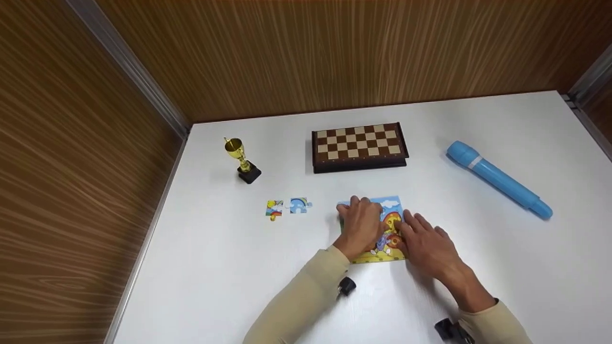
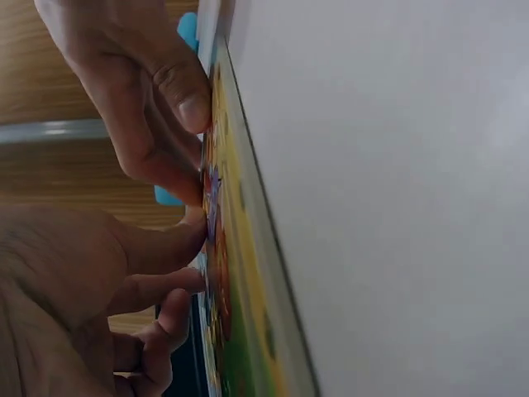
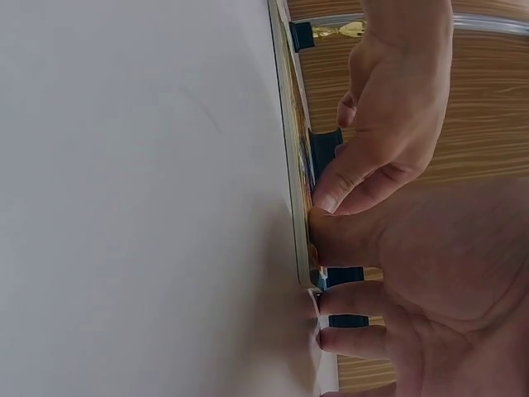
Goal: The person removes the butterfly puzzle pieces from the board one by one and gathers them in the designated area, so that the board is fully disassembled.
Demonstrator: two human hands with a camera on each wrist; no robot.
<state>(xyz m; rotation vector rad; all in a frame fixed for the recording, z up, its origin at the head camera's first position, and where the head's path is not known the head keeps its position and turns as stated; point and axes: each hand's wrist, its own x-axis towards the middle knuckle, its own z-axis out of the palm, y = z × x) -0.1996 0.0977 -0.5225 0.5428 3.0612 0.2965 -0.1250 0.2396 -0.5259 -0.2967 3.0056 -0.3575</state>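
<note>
A colourful jigsaw puzzle (image 1: 377, 258) in a thin board lies flat on the white table. My left hand (image 1: 362, 227) is over its left part, fingers bent. In the left wrist view the left thumb (image 2: 169, 246) and forefinger touch the puzzle's surface; whether a piece is between them is hidden. My right hand (image 1: 428, 246) rests at the puzzle's right edge with fingers extended. Its thumb (image 3: 343, 237) lies on the board and the other fingertips are beyond the edge. Two loose puzzle pieces, one with a sun (image 1: 274, 208) and one blue (image 1: 293, 202), lie to the left.
Behind the puzzle sits a folded chessboard box (image 1: 359, 165). A gold trophy cup (image 1: 244, 165) on a black base stands at the back left. To the right lies a blue microphone-shaped object (image 1: 502, 179). Wood-grain panels (image 1: 306, 57) border the table's back and left.
</note>
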